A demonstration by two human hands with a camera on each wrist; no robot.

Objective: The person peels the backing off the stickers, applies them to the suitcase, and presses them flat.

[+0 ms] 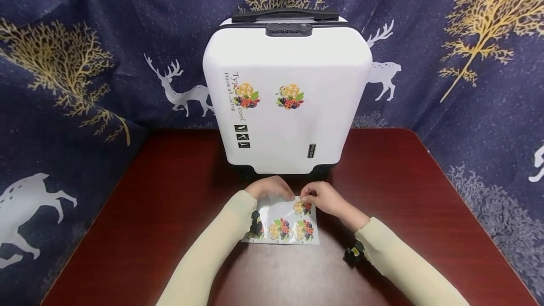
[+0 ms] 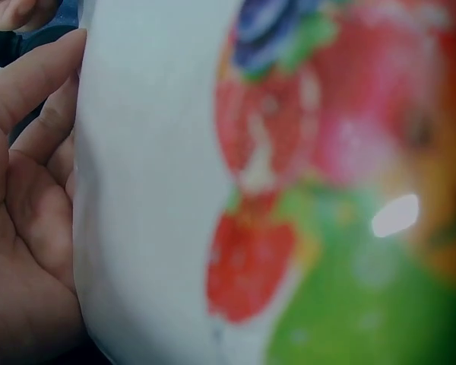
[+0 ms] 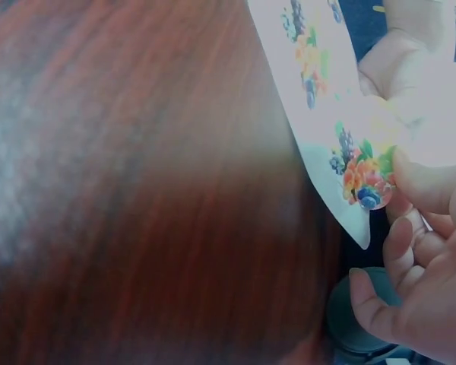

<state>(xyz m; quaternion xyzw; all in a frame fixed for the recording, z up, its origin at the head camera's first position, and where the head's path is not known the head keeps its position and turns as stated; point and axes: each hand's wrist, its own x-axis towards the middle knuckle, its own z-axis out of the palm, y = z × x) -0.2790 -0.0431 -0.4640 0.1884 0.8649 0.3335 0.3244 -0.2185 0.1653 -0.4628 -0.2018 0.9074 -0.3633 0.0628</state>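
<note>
A white sticker sheet (image 1: 280,202) with several round fruit stickers lies low in front of the suitcase, its far edge raised. My left hand (image 1: 272,188) grips that far edge; the left wrist view shows its fingers (image 2: 38,84) along the border of the sheet. At the upper right corner, my right hand (image 1: 325,197) pinches the edge of a fruit sticker (image 3: 367,179) between thumb and fingers, the other fingers curled below. The remaining stickers (image 1: 279,229) sit nearer to me, one partly hidden by the left wrist camera.
A white suitcase (image 1: 289,126) stands upright at the back of the dark red table (image 1: 178,202). Two fruit stickers (image 1: 290,97) are on its front, the left one overlapping printed text. A blue cloth (image 1: 102,84) with deer and trees hangs behind.
</note>
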